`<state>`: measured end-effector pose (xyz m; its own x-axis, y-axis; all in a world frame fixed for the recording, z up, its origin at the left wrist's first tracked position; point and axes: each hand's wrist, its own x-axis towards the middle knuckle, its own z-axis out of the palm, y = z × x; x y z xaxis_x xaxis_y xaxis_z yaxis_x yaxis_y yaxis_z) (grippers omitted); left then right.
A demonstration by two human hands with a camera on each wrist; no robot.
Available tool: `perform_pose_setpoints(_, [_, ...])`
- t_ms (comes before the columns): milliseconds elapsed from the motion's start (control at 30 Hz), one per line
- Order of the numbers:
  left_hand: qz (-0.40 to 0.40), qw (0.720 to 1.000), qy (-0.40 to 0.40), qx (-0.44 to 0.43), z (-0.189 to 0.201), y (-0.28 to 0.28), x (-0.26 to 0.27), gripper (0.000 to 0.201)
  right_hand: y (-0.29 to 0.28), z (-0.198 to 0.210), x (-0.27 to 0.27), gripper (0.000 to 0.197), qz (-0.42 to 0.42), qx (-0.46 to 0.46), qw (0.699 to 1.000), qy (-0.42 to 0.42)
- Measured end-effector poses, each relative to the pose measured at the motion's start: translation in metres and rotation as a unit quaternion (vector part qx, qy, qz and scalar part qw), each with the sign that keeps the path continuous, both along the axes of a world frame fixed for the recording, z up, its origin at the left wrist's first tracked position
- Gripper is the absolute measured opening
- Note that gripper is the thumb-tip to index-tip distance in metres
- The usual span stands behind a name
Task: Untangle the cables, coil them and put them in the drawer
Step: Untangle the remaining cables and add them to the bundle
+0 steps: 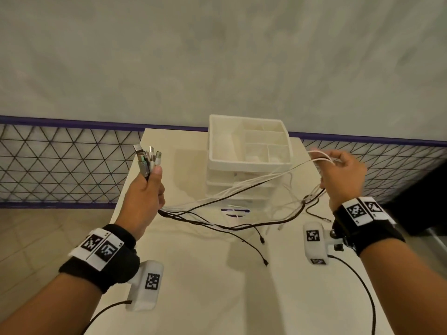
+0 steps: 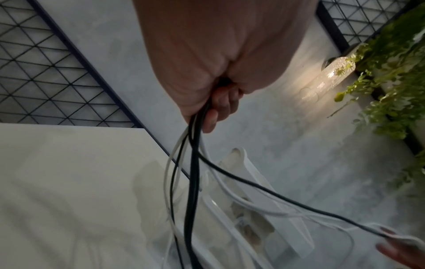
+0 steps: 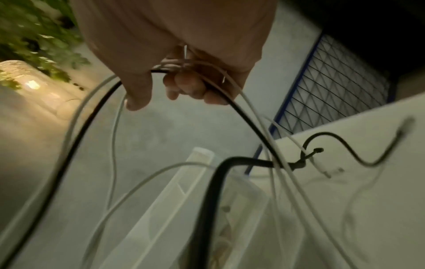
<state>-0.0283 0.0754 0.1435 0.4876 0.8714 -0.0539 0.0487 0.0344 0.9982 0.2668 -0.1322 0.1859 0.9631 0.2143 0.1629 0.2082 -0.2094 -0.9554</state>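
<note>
Right, cables point(image 1: 232, 197): a mix of black and white leads, strung in the air between both hands and sagging onto the counter point(image 1: 193, 274) in front of the drawer unit point(image 1: 249, 180). Still crossed over each other mid-span, not coiled.

Left hand point(image 1: 145, 197) is raised over the counter's left edge, fingers point(image 2: 220, 107) clenched around the bundle just below the plug ends. The connectors point(image 1: 147, 158) fan upward out of the fist, metal USB-type shells and white ones. Left wrist view shows black and white leads exiting under the fist and dropping toward the counter.

Right hand point(image 1: 343, 175) is raised to the right of the drawer unit, fingers point(image 3: 188, 89) curled round a few white leads and one black lead. Several loose tails hang below it; small plug ends lie on the counter near the right wrist. One black lead has a knot or tie point(image 3: 303, 160) where white leads cross it, seen in the right wrist view, blurred.

Drawer unit is white, stacked, standing at the back of the counter; its top tray point(image 1: 215, 141) is open on top and split into compartments. No cable in it.

Behind: grey wall, black wire mesh panel point(image 1: 60, 165) with a purple rail. A lamp point(image 2: 331, 72) and green foliage point(image 2: 391, 72) show in the wrist views.
</note>
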Motion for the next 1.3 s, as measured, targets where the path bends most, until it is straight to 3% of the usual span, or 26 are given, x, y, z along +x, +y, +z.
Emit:
perform_pose_setpoints(67, [0.011,1.0,0.007,0.007,-0.002,0.004,-0.004,0.025,-0.005,0.004,0.002,0.047,-0.001,-0.035,0.999,-0.024])
perform_pose_setpoints(133, [0.024,1.0,-0.003,0.007,-0.002,0.011,-0.01,0.024,-0.012,0.001,0.009,0.053,0.021,-0.134,0.991,0.008])
perform_pose_setpoints(233, [0.039,0.999,-0.009,0.006,-0.002,0.018,-0.018,0.024,-0.021,-0.02,0.016,0.03,0.084,-0.349,0.932,0.047])
perform_pose_setpoints(300, [0.039,0.999,-0.005,0.019,-0.002,0.019,-0.02,0.026,-0.021,-0.03,0.016,0.014,0.077,-0.295,0.948,0.095])
perform_pose_setpoints(400, [0.035,0.998,0.035,0.045,-0.01,0.016,-0.017,0.032,-0.014,-0.024,0.014,0.011,0.077,-0.074,0.974,0.2])
perform_pose_setpoints(467, [0.027,0.997,0.045,0.048,-0.015,0.016,-0.017,0.031,-0.014,-0.014,0.019,0.015,0.054,-0.099,0.983,0.146])
perform_pose_setpoints(533, [0.021,0.997,0.053,0.05,-0.017,0.018,-0.019,0.03,-0.018,-0.009,0.024,0.038,0.046,-0.225,0.973,0.027])
perform_pose_setpoints(600, [0.023,0.998,0.045,0.043,-0.017,0.021,-0.021,0.03,-0.024,-0.008,0.024,0.056,0.058,-0.372,0.926,-0.04])
perform_pose_setpoints(667, [0.029,0.998,0.037,0.033,-0.017,0.021,-0.022,0.03,-0.028,-0.014,0.022,0.059,0.047,-0.455,0.887,-0.066])
perform_pose_setpoints(733, [0.027,0.999,0.038,0.029,-0.017,0.019,-0.019,0.029,-0.025,-0.016,0.018,0.049,0.035,-0.414,0.904,-0.098])
perform_pose_setpoints(800, [0.026,0.998,0.042,0.026,-0.018,0.017,-0.016,0.028,-0.02,-0.016,0.013,0.034,0.064,-0.275,0.952,-0.119])
perform_pose_setpoints(833, [0.025,0.998,0.046,0.026,-0.018,0.016,-0.015,0.027,-0.018,-0.015,0.008,0.031,0.092,-0.231,0.958,-0.14])
perform_pose_setpoints(867, [0.024,0.998,0.05,0.029,-0.018,0.016,-0.013,0.026,-0.017,-0.017,0.003,0.031,0.133,-0.232,0.948,-0.173])
perform_pose_setpoints(900, [0.023,0.998,0.054,0.032,-0.017,0.017,-0.013,0.025,-0.017,-0.019,-0.003,0.035,0.187,-0.279,0.918,-0.209])
perform_pose_setpoints(967, [0.024,0.999,0.034,0.014,-0.015,0.019,-0.013,0.025,-0.02,-0.033,-0.011,0.053,0.293,-0.463,0.799,-0.25])
perform_pose_setpoints(1000, [0.023,1.0,0.009,-0.009,-0.013,0.02,-0.013,0.025,-0.022,-0.043,-0.012,0.066,0.32,-0.543,0.742,-0.226])
perform_pose_setpoints(1033, [0.018,0.999,-0.02,-0.043,-0.01,0.02,-0.013,0.025,-0.024,-0.051,-0.012,0.078,0.33,-0.582,0.72,-0.184])
perform_pose_setpoints(1067, [0.01,0.995,-0.051,-0.081,-0.007,0.018,-0.013,0.025,-0.024,-0.056,-0.014,0.087,0.335,-0.578,0.731,-0.138])
perform_pose_setpoints(1100, [0.002,0.989,-0.082,-0.119,-0.004,0.016,-0.011,0.026,-0.02,-0.058,-0.019,0.092,0.341,-0.541,0.761,-0.111])
perform_pose_setpoints(1167, [-0.025,0.974,-0.132,-0.183,0.0,0.005,-0.003,0.029,-0.005,-0.056,-0.041,0.093,0.384,-0.417,0.819,-0.095])
perform_pose_setpoints(1233, [-0.058,0.954,-0.179,-0.232,0.003,-0.01,0.012,0.03,0.02,-0.049,-0.077,0.098,0.451,-0.304,0.834,-0.094])
perform_pose_setpoints(1300, [-0.081,0.928,-0.23,-0.283,0.01,-0.029,0.03,0.031,0.047,-0.047,-0.12,0.106,0.496,-0.261,0.822,-0.101])
